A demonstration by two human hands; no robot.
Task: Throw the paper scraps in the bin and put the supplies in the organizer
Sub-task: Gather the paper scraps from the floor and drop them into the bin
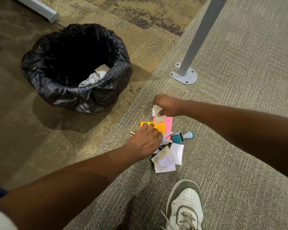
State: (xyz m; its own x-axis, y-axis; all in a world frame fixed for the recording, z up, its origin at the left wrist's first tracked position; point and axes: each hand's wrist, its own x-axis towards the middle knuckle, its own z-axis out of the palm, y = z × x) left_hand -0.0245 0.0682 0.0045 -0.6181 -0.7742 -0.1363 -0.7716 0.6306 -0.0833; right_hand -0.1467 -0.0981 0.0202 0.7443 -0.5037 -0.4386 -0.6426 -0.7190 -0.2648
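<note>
Holding a torn scrap [158,115], the right hand [167,107] is closed in a pinch w/ thumb on the paper; a bit of crumpled white shows under the fist. Scrap hangs just above the pink pad [168,123].

Left hand [145,138] is down on the orange pad [158,127], fingers curled, knuckles up. Cannot tell if it grips anything; the palm side is hidden. It covers the left part of the pile.

Pile sits on grey carpet [239,113], near the carpet edge. Orange pad touches the pink pad, pink partly under it. Pencil tips [132,132] poke out just left of the left hand. Teal stamp [181,137] lies on its side just right of the pads, inked face toward camera. More scraps [169,157] below the stamp: white pieces overlapping, one crumpled ball on top. Something dark under them, too hidden to name.

Bin [76,67], black liner, stands on the tan carpet [32,138] up-left of the pile, well apart from both hands. Some white paper [96,75] already inside, against the near-right wall.

Grey post [201,34] on a bolted base plate [184,75] rises behind the pile, up-right of the right hand, not touching. White shoe [184,206] at bottom, near the scraps. Grey bar [43,9] top left on the floor, beyond the bin.
</note>
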